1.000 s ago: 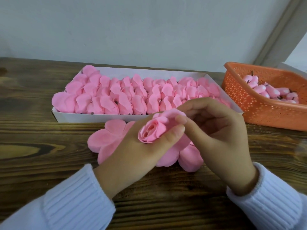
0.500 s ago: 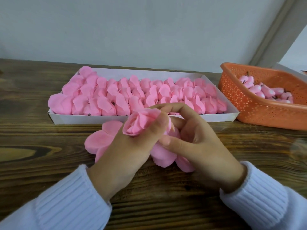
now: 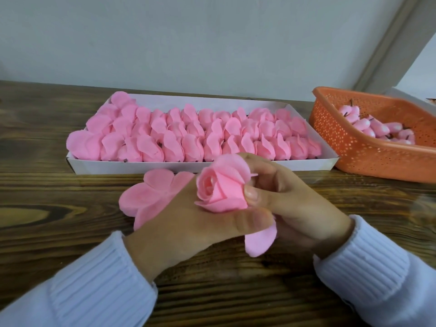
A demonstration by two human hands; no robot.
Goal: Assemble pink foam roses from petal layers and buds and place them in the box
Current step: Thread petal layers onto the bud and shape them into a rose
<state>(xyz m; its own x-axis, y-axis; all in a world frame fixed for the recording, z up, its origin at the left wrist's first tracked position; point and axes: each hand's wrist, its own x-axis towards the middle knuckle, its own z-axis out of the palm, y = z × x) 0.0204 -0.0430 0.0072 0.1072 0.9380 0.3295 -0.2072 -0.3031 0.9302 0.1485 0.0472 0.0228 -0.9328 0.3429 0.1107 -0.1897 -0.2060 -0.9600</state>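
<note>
Rose (image 3: 221,187) gripped by left hand (image 3: 184,223) and right hand (image 3: 297,204) | box (image 3: 118,167): roses (image 3: 188,138) | basket (image 3: 368,156): buds (image 3: 377,128)

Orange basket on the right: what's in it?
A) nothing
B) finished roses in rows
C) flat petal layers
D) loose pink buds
D: the orange basket holds loose pink buds with dark stems. The flat petal layers lie on the table in front of the white box, and the rows of roses fill that box.
</note>
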